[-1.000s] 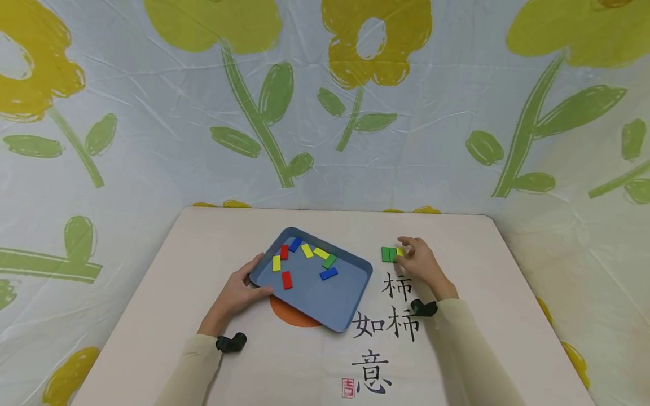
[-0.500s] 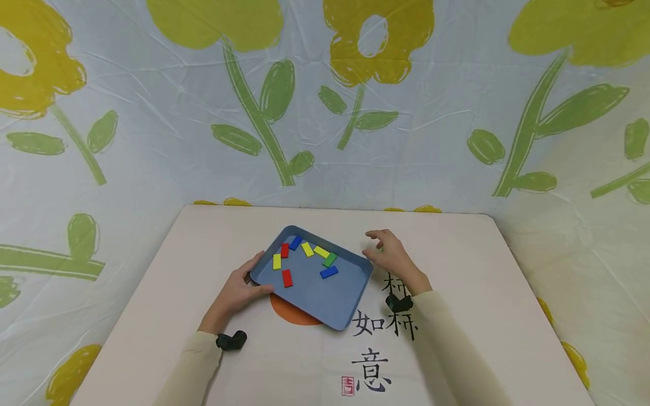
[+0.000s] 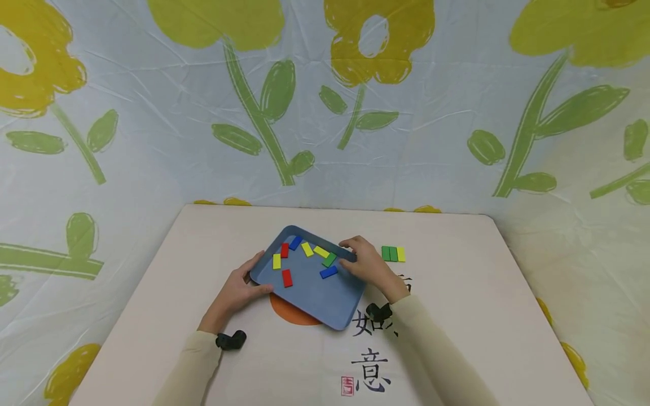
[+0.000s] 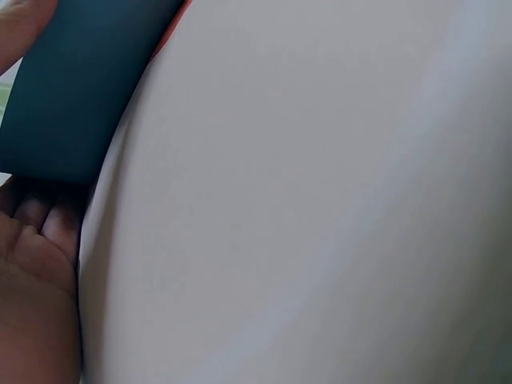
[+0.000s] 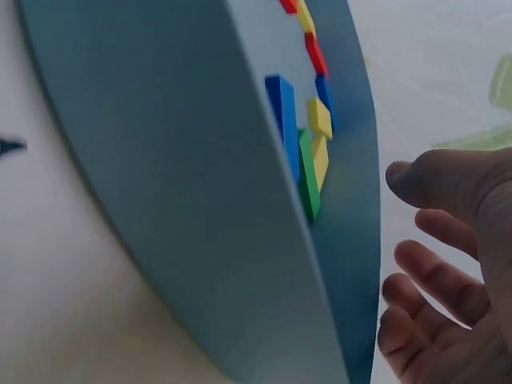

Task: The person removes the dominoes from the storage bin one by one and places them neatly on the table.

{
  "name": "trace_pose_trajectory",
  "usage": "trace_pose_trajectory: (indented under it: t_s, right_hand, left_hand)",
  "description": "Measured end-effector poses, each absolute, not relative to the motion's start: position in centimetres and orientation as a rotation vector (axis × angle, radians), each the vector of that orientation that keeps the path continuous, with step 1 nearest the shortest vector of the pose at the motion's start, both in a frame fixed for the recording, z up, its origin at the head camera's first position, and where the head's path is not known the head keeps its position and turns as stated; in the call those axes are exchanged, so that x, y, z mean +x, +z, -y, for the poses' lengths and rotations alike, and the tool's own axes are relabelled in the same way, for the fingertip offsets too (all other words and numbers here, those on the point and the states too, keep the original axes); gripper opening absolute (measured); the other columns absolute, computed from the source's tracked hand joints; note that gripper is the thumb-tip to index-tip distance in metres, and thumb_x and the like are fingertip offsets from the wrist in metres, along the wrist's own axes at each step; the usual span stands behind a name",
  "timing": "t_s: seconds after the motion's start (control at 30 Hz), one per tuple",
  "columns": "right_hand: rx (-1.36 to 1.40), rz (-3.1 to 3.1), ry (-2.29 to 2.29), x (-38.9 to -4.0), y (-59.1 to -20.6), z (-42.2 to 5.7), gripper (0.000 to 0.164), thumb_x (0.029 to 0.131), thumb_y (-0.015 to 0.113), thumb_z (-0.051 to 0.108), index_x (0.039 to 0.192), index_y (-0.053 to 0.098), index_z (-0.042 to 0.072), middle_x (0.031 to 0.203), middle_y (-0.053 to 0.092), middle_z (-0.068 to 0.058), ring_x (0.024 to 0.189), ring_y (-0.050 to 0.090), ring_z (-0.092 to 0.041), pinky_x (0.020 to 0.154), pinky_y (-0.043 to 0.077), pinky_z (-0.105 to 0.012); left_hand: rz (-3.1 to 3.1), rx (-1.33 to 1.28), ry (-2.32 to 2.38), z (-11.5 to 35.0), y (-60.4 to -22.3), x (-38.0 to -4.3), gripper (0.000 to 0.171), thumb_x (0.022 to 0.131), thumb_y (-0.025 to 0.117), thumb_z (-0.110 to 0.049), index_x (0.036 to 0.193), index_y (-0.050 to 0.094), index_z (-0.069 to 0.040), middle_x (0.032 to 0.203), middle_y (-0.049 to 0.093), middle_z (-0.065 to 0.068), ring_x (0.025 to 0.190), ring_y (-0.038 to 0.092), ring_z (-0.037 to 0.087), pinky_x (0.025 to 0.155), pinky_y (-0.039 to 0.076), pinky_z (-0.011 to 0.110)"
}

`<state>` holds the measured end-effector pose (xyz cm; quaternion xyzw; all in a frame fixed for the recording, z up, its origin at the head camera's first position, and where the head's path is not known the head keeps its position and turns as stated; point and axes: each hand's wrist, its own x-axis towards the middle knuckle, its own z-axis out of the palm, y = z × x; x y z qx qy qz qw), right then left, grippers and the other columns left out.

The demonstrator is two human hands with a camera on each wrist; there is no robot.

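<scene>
My left hand [image 3: 236, 294] grips the near left corner of a blue-grey tray [image 3: 316, 298]. Its thumb lies along the rim and its fingers are tucked beneath, as the left wrist view shows. Several small flat blocks in red, yellow, blue and green lie spread inside, among them a green block [image 3: 329, 260] and a blue block [image 3: 329, 272]. Over the right end of the tray is my right hand [image 3: 369, 262], near those two. In the right wrist view its thumb and fingers are apart, with nothing between them.
To the right of the tray, a row of two green blocks [image 3: 389, 254] and a yellow block [image 3: 401, 254] lies side by side on the pale table. Black characters [image 3: 370, 372] and an orange shape [image 3: 291, 313] mark the cloth. A flowered sheet [image 3: 416, 158] rises behind.
My right hand has moved left from the row of green and yellow blocks to over the tray, and the row is now uncovered. The left hand and tray have stayed put.
</scene>
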<state>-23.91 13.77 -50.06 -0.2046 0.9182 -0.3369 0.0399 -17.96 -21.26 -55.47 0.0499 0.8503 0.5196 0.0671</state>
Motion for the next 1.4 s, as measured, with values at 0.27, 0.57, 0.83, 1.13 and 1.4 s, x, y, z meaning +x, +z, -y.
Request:
trace_pose_trajectory:
  t_s: [0.27,0.57,0.83,1.13,1.4]
  right_hand:
    - [-0.734,-2.630,-0.918,-24.0,-49.9,-12.2,0.038,0.089,0.069,0.018,0.122,0.062,0.001,0.106,0.066,-0.010,0.090,0.061,-0.017,0.076,0.054,-0.031]
    - [-0.744,-2.586,-0.814,-24.4,-50.2,-10.6,0.033,0.088,0.070,0.018,0.116,0.065,0.001,0.087,0.065,-0.003,0.075,0.056,-0.012,0.068,0.052,-0.026]
    - [-0.847,-2.556,-0.812,-24.5,-50.4,-9.2,0.032,0.086,0.072,0.014,0.114,0.066,0.001,0.104,0.068,-0.009,0.085,0.061,-0.012,0.075,0.056,-0.027]
    - [-0.900,-2.491,-0.834,-24.5,-50.4,-7.5,0.035,0.084,0.075,0.012,0.117,0.066,0.004,0.110,0.068,-0.008,0.087,0.061,-0.014,0.077,0.055,-0.025]
    - [-0.900,-2.527,-0.726,-24.3,-50.6,-7.5,0.045,0.084,0.076,0.019,0.126,0.062,0.009,0.119,0.059,-0.007,0.095,0.054,-0.016,0.083,0.052,-0.028]
  left_hand:
    - [-2.570,0.155,1.566,21.5,-55.6,-17.9,0.093,0.075,0.082,-0.037,0.151,0.029,-0.034,0.159,0.027,0.002,0.146,0.025,0.028,0.116,0.029,0.049]
    - [-2.548,0.107,1.561,21.4,-55.5,-17.8,0.094,0.075,0.082,-0.037,0.152,0.029,-0.034,0.159,0.026,0.004,0.147,0.023,0.030,0.116,0.027,0.050]
    - [-2.544,0.137,1.581,21.4,-55.4,-17.8,0.093,0.077,0.082,-0.031,0.152,0.028,-0.030,0.159,0.025,0.007,0.146,0.023,0.033,0.115,0.028,0.051]
    - [-2.567,0.158,1.566,21.5,-55.6,-17.9,0.093,0.076,0.082,-0.035,0.152,0.029,-0.032,0.158,0.027,0.005,0.145,0.027,0.031,0.115,0.031,0.048]
    - [-2.581,0.166,1.558,21.4,-55.6,-18.1,0.094,0.075,0.082,-0.038,0.152,0.029,-0.033,0.158,0.028,0.005,0.145,0.028,0.030,0.114,0.031,0.049]
